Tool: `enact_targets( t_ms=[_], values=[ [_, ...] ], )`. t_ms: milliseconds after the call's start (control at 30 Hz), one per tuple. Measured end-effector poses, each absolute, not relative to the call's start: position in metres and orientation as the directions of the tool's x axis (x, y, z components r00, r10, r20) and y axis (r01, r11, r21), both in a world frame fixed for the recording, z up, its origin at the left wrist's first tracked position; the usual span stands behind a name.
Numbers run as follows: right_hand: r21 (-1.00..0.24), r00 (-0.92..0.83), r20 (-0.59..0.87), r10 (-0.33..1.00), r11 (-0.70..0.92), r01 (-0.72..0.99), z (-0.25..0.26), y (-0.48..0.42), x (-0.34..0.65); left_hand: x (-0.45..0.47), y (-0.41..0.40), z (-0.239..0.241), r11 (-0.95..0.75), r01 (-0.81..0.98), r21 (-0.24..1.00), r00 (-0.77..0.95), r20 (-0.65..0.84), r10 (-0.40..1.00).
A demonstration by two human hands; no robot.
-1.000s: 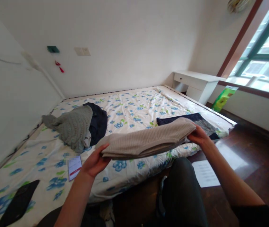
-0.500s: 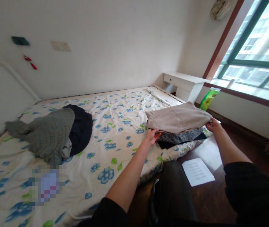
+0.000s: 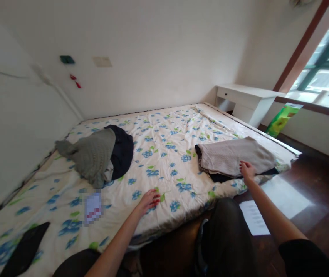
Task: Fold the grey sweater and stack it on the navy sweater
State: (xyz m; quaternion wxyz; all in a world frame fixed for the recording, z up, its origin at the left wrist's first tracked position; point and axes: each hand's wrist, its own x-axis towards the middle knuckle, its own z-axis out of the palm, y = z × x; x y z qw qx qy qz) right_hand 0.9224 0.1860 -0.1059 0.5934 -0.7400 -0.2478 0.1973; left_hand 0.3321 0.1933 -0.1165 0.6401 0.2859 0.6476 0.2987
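A folded beige knit sweater [image 3: 234, 157] lies on top of a small stack of folded dark clothes [image 3: 222, 177] at the right side of the flowered bed [image 3: 164, 154]. My right hand [image 3: 247, 170] rests on the sweater's near edge, fingers spread and flat. Over the sheet near the bed's front edge hovers my left hand [image 3: 149, 201], fingers loosely apart, holding nothing. A heap of unfolded clothes, a grey-green knit [image 3: 91, 156] over a dark navy garment [image 3: 122, 150], lies at the left of the bed.
A black flat object [image 3: 22, 252] and a small card [image 3: 93, 207] lie on the bed's near left. A white desk [image 3: 248, 100] stands at the far right corner. A green bag [image 3: 282, 120] leans under the window. A paper sheet [image 3: 254, 217] lies on the dark wood floor.
The beige sweater, carried in both hands a second ago, now lies on the dark stack. My left hand has let go and drawn back toward the bed's front edge.
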Motion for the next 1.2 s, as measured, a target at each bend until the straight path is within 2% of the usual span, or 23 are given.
enact_targets(
  t_ms=[100,200,233,300,367,400,467,533,700,800,933,1067,1133,1200],
  values=[
    [-0.987,0.577,-0.105,0.810,-0.155,0.038,-0.099,0.228,0.839,0.267,0.176,-0.117,0.629,0.168,0.759,-0.019,-0.636,0.772],
    [-0.981,0.173,-0.145,0.974,-0.165,0.107,-0.106,0.241,0.748,0.230,0.161,-0.117,0.584,0.286,0.760,-0.017,-0.605,0.796],
    [-0.963,0.034,-0.199,0.979,-0.202,0.177,-0.112,0.239,0.722,0.224,0.159,-0.118,0.559,0.314,0.767,-0.051,-0.575,0.817],
    [-0.880,-0.221,-0.377,0.899,-0.273,0.390,-0.125,0.232,0.682,0.218,0.157,-0.119,0.500,0.363,0.786,-0.134,-0.487,0.863],
    [-0.761,-0.345,-0.542,0.766,-0.274,0.588,-0.139,0.224,0.660,0.215,0.160,-0.118,0.413,0.442,0.796,-0.190,-0.367,0.911],
    [-0.726,-0.359,-0.574,0.736,-0.255,0.639,-0.144,0.221,0.654,0.213,0.163,-0.117,0.363,0.499,0.787,-0.205,-0.300,0.932],
    [-0.722,-0.345,-0.543,0.765,-0.216,0.658,-0.152,0.220,0.649,0.203,0.175,-0.110,0.286,0.621,0.730,-0.244,-0.167,0.955],
    [-0.732,-0.323,-0.500,0.804,-0.192,0.654,-0.156,0.221,0.648,0.185,0.192,-0.096,0.289,0.704,0.649,-0.317,-0.078,0.945],
    [-0.704,-0.310,-0.515,0.799,-0.187,0.685,-0.155,0.229,0.646,0.119,0.244,-0.053,0.471,0.691,0.548,-0.590,0.052,0.806],
    [-0.696,-0.305,-0.519,0.798,-0.188,0.693,-0.151,0.230,0.644,0.088,0.266,-0.040,0.606,0.618,0.502,-0.694,-0.016,0.720],
    [-0.697,-0.301,-0.532,0.791,-0.208,0.686,-0.145,0.232,0.643,0.079,0.285,-0.038,0.615,0.603,0.509,-0.659,-0.116,0.743],
    [-0.661,-0.273,-0.550,0.790,-0.211,0.720,-0.142,0.237,0.640,0.107,0.312,-0.023,0.521,0.631,0.574,-0.581,-0.096,0.808],
    [-0.653,-0.285,-0.492,0.823,-0.132,0.746,-0.142,0.239,0.637,0.128,0.325,-0.002,0.415,0.660,0.626,-0.503,-0.041,0.863],
    [-0.672,-0.326,-0.362,0.873,-0.002,0.741,-0.141,0.241,0.632,0.149,0.330,0.032,0.291,0.639,0.712,-0.431,0.018,0.902]
  ],
)
